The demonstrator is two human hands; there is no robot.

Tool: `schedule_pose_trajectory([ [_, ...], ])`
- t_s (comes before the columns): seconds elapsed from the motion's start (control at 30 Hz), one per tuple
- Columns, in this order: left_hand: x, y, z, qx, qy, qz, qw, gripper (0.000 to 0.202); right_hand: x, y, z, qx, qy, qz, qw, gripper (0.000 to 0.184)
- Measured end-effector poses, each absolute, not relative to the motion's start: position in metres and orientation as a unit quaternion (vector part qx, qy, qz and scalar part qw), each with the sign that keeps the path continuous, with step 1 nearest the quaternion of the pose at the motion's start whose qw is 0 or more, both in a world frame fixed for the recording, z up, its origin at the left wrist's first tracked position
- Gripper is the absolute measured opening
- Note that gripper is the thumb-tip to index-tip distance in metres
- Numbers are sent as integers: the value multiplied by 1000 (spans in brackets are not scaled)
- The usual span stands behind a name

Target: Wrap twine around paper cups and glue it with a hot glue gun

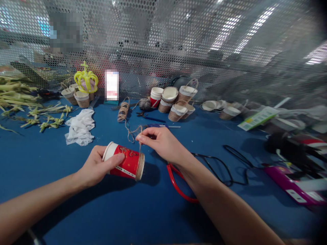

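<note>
My left hand [98, 165] is closed around a red and white paper cup [125, 158], tilted on its side with the white rim to the left. Brown twine is wound in a narrow band [140, 166] round the cup's base end. Between the thumb and fingers of my right hand [158, 141], the twine [140, 146] is pinched just above that band. The loose twine trails back to a twine spool [123, 111] on the blue table. Behind my right hand lies a glue gun or similar blue tool [155, 126], partly hidden.
Twine-covered cups [176, 111] stand at the back. White lace cloth [80, 127] and a yellow crown [86, 80] are to the left. Red-handled scissors [176, 183] lie under my right forearm. A black cable [217, 160] and purple power strip [288, 183] are at right.
</note>
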State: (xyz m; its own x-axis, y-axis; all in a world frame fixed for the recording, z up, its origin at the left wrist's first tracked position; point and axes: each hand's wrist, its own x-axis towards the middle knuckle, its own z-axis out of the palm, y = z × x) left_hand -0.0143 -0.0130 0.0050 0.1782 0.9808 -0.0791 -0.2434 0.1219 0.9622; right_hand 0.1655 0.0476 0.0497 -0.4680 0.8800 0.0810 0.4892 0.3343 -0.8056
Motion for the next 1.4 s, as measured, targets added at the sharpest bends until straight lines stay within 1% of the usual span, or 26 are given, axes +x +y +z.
schedule_pose_trajectory([
  [0.3,-16,-15,4,472,434,493,589,17,165,47,47,-448,-768,392,235,15],
  [0.63,-17,-16,4,475,421,504,586,15,163,46,48,-455,-777,384,204,16],
  [1.07,-15,-14,5,456,435,529,568,12,163,51,40,-447,-784,380,203,15],
  [1.4,-9,-6,9,314,459,529,641,20,160,56,31,-460,-787,367,187,18],
])
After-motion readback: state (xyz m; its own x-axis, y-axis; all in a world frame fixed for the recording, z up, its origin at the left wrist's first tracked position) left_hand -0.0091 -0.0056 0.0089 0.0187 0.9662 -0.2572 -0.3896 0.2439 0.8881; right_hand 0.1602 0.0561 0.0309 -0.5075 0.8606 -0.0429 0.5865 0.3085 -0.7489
